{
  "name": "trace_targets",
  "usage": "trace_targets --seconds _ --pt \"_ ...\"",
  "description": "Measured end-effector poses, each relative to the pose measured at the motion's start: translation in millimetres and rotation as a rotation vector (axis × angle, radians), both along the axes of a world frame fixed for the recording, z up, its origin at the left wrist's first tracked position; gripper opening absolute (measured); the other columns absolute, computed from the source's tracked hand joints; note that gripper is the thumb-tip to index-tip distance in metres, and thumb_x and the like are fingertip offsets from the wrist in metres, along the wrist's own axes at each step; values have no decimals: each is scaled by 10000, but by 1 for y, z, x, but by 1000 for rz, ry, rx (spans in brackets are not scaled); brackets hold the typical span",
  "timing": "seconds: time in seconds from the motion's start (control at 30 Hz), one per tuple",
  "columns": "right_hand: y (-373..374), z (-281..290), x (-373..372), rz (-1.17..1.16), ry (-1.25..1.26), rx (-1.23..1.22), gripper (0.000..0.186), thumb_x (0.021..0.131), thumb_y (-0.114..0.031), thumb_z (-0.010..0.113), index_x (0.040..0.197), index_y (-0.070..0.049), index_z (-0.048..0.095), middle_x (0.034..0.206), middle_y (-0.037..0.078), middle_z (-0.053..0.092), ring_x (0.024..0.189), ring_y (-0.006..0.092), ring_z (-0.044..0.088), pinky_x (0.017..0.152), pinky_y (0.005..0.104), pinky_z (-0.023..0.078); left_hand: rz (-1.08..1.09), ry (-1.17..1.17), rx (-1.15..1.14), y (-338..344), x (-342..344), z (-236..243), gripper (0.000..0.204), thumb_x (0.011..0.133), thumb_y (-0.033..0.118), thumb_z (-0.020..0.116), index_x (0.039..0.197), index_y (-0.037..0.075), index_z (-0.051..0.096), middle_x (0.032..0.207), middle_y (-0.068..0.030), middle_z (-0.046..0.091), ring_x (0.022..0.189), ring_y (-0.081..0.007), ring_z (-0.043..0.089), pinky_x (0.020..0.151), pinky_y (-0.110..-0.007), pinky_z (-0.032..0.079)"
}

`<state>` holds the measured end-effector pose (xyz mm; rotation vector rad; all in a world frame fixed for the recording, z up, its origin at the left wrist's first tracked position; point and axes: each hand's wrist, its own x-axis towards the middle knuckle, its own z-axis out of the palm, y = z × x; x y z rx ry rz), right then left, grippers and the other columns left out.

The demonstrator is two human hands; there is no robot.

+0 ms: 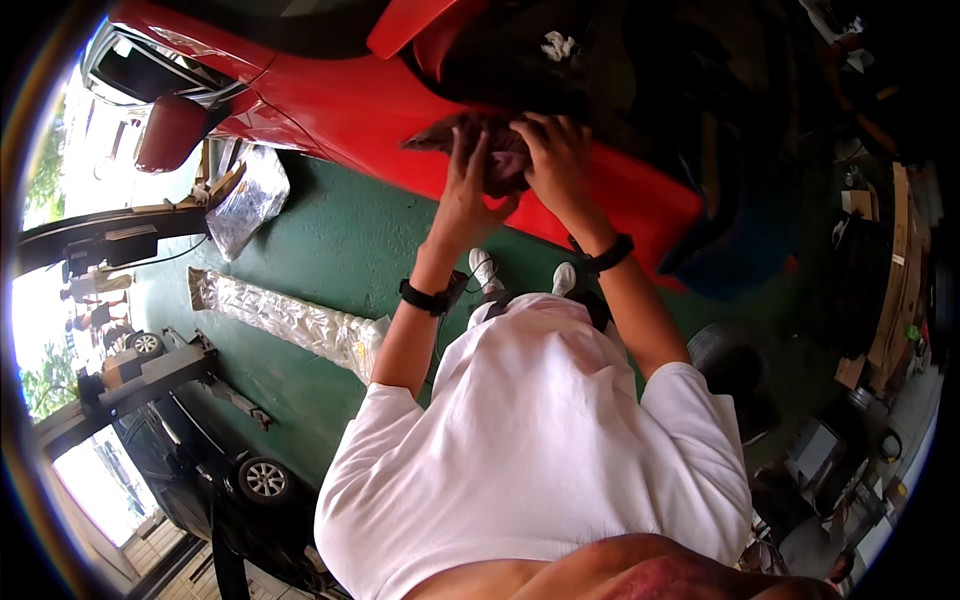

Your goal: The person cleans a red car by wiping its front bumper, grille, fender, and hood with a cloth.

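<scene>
A dark maroon cloth (508,165) is bunched up between my two hands, just over the edge of a red car's fender (350,125). My left hand (470,180) grips its left part, fingers pointing away from me and thumb toward the right. On the other side, my right hand (558,160) has its fingers bent over the cloth's right edge, and some fingertips are hidden. One corner of the cloth sticks out to the left above the red paint. Whether the cloth presses on the paint is hard to tell.
The dark engine bay (620,80) lies beyond my hands, with a crumpled white wad (558,45) in it. A red side mirror (172,135) juts out at left. A long plastic-wrapped part (290,315) lies on the green floor. Tires (730,360) stand at right.
</scene>
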<state>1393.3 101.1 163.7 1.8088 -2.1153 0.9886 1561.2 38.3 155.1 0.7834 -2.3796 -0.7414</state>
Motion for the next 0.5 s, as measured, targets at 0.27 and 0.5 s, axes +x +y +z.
trace_targets --seconds 0.27,0.5 --pt "62 1 -30 -184 32 50 298 764 -14 654 1051 -93 644 1179 80 702 1092 311 629 952 462 446 -434 -81 508 45 -8 -16 740 872 140 734 1485 2 343 1135 -220 679 975 -342 706 831 -419 573" --pt "38 8 8 -452 150 232 356 753 -12 663 1097 -96 632 1246 130 675 1126 321 619 961 475 431 -534 -160 658 16 18 -53 640 920 255 746 1379 12 374 909 -165 749 812 -342 731 738 -401 579"
